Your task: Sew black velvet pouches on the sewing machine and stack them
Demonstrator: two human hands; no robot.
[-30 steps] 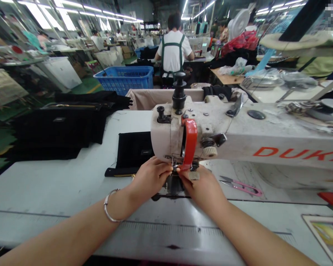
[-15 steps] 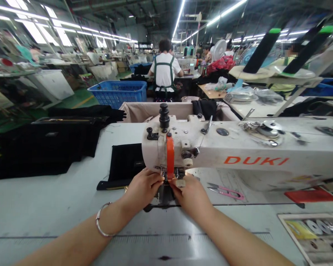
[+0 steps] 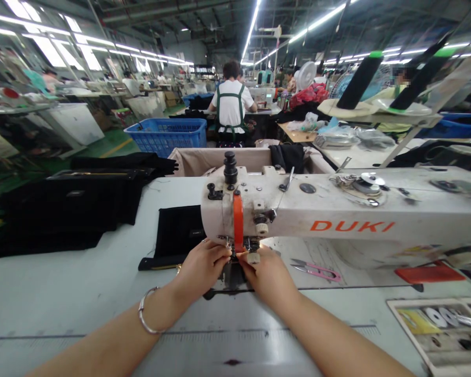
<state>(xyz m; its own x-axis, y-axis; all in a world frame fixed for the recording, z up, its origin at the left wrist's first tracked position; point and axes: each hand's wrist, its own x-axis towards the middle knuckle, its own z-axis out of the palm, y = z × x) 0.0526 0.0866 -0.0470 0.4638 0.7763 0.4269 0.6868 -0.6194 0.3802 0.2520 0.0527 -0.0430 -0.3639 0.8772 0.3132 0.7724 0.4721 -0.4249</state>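
At the needle of a white sewing machine [image 3: 286,201], my two hands meet fingertip to fingertip. My left hand [image 3: 208,262] is closed in a pinch just left of the presser foot, on the edge of a black fabric piece [image 3: 176,228] with a zipper along its near side. That piece lies flat on the table and runs behind my left hand and the machine head. Right of the foot, my right hand [image 3: 269,272] is pinched too; what its fingertips press on is hidden. An orange guard [image 3: 238,222] hangs directly above the fingers.
Pink thread snips [image 3: 317,269] lie right of my right hand. A parts tray [image 3: 435,330] and red block [image 3: 429,273] are further right. Stacked black fabric pieces [image 3: 70,199] cover the table's left end. Behind stand a cloth-lined bin [image 3: 220,158], a blue basket [image 3: 167,133] and a seated person [image 3: 231,99].
The view has shifted slightly, so the machine's right side and the thread cones appear further left. Both hands keep their pinch at the needle, with no clear movement of the fabric.
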